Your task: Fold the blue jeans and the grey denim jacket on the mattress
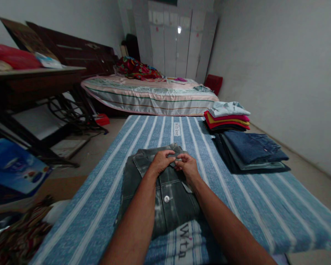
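Note:
A dark grey-green denim jacket lies folded on the blue-and-white striped tablecloth, front side up, with a metal button on its placket. Both hands meet near its collar. My left hand has its fingers bent and pinched on the collar edge from the left. From the right, my right hand pinches the jacket's front edge, its fingertips almost touching the left ones. Whatever small part lies between the fingertips is hidden.
On the table's right stand a stack of folded jeans and, behind it, a pile of folded coloured clothes. A bed is beyond the table. At left are a treadle sewing machine table and a blue box.

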Demonstrator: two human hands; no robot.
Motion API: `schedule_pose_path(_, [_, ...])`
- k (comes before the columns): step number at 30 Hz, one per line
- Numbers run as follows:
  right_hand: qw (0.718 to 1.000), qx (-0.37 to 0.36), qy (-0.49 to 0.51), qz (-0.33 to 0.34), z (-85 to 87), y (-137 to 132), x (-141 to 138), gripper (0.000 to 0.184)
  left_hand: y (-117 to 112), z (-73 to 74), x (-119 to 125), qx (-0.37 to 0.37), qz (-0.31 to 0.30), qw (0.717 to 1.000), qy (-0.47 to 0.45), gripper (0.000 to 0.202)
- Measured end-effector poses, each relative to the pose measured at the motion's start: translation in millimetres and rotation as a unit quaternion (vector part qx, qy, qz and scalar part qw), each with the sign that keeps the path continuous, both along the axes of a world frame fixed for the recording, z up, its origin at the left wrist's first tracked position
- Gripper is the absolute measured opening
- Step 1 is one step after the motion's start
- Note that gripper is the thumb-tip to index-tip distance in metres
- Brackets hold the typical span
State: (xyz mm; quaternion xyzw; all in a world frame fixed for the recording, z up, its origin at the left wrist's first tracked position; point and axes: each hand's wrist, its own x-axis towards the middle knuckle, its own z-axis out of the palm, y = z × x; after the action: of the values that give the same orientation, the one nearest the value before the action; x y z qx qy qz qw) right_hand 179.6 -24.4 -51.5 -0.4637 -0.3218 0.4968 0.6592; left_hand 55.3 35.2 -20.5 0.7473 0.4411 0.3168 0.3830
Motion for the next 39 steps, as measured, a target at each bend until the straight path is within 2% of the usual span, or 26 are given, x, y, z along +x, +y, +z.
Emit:
schedule_pose_path(26, [1.000, -0.009, 0.004, 0.001, -0.6, 3.1, -0.6, 0.033, -0.9, 0.9, -0.2, 0.011, 0.003, 1.000, 0.019, 0.037])
schedule_pose_path(39, [1.000, -0.014, -0.011, -0.001, 2.4, 1.4, -1.8, 0.032, 1.1, -1.8, 0.4, -0.007, 0.003, 1.000, 0.005, 0.039])
